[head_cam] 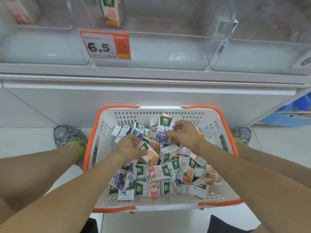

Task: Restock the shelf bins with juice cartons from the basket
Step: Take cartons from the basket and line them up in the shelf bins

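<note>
A white basket (151, 201) with orange handles sits on the floor between my feet, holding several small juice cartons in purple, pink and orange prints. My right hand (185, 132) grips an upright purple grape carton (164, 130) lifted above the pile. My left hand (130, 147) curls around an orange-print carton (149, 153) lying tilted on the heap. Above, clear shelf bins (151, 52) line the shelf; the middle one holds one orange carton (111, 12) standing at its back.
A price tag (104, 45) reading 6.5 hangs on the middle bin's front. The left bin holds a pink carton (18, 10). A white cabinet front (134, 98) stands behind the basket. A blue bag (292, 113) lies at right.
</note>
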A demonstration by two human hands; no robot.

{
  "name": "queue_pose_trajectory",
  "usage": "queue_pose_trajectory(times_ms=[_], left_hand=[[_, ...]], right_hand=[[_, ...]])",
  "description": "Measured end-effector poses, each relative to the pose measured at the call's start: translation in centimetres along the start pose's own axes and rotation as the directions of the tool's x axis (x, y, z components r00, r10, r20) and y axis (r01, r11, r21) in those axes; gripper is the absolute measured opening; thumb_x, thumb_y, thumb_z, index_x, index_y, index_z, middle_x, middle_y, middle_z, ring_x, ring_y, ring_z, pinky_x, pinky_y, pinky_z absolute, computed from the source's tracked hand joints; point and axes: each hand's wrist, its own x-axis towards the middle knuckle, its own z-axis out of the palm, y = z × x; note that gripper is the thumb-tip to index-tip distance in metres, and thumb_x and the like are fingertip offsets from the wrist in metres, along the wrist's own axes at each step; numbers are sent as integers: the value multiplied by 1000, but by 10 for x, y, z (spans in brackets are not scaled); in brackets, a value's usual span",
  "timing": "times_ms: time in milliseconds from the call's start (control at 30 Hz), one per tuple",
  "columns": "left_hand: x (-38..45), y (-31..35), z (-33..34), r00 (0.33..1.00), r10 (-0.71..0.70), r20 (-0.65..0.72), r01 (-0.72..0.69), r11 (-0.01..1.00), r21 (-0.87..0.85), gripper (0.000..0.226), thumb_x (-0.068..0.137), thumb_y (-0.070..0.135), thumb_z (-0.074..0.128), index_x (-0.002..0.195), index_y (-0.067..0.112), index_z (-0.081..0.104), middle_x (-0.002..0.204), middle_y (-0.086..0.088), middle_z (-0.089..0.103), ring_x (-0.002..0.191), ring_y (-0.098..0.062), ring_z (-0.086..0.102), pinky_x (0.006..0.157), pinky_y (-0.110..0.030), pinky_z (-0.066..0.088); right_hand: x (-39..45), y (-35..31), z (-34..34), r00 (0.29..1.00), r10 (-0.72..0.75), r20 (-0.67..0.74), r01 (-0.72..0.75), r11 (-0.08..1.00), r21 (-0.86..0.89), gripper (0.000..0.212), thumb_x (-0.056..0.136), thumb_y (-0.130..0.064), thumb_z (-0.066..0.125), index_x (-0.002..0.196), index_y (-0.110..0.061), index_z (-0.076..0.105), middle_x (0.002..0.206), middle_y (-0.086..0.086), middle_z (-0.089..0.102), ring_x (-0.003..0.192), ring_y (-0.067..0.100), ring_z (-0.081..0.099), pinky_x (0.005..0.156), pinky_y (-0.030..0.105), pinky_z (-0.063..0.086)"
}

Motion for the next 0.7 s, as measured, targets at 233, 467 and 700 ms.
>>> queue_pose_trajectory(times_ms=[233,467,700], left_hand=[[-17,57,-33,974,2,225,69,949,-308,63,62,3,90,117,5,60,126,-18,59,88,-28,74,86,-43,59],[-60,152,-75,942,262,210,-201,941,-273,47,70,-5,81,112,-2,59,93,-20,75,80,-30,72,64,-28,60],[-106,237,-109,850,500,163,-500,865,-46,41,66,3,85,103,5,67,95,-14,76,84,-29,73,71,-32,59]], right_hand=[[-27,-28,-27,998,-56,-31,64,913,404,63,72,14,77,124,-7,48,107,25,61,83,38,70,76,46,61],[-56,-75,-79,962,-272,19,159,617,771,53,81,-3,69,129,7,49,111,23,68,95,40,70,86,45,57],[-83,-138,-152,831,-436,-345,552,575,604,17,86,-23,68,99,-16,60,84,-1,67,75,13,62,67,27,40]])
